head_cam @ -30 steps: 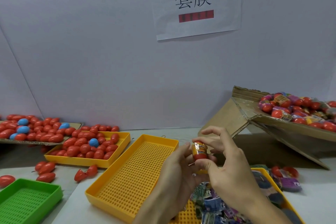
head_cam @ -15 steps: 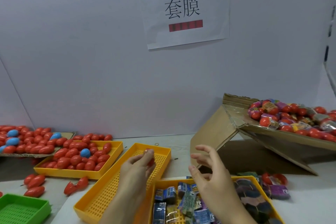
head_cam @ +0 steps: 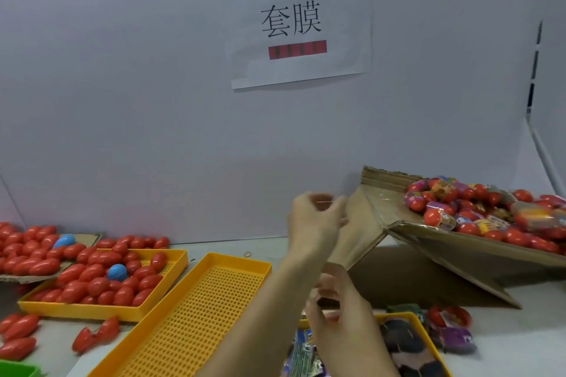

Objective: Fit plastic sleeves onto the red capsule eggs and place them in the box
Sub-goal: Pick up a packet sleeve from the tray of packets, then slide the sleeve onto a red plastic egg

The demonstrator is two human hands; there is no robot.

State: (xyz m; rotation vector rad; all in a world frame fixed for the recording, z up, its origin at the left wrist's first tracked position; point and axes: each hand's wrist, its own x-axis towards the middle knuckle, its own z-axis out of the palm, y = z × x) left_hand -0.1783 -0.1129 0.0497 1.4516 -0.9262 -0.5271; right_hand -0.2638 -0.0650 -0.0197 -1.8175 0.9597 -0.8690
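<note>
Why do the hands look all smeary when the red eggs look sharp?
In the head view, the left hand and right hand are streaked with motion blur, so whether the left hand holds anything cannot be told; the red eggs in the yellow tray are crisp; the cardboard box casts a dark shadow beneath; the wide lens bends the wall edge at right.

Open air above the raised left hand (head_cam: pixel 315 223) — the tilted brown cardboard box (head_cam: pixel 453 257) blocks just to its right. Below the right hand (head_cam: pixel 333 312), the yellow perforated plastic tray (head_cam: pixel 412 317) of sleeves crowds the table.
</note>
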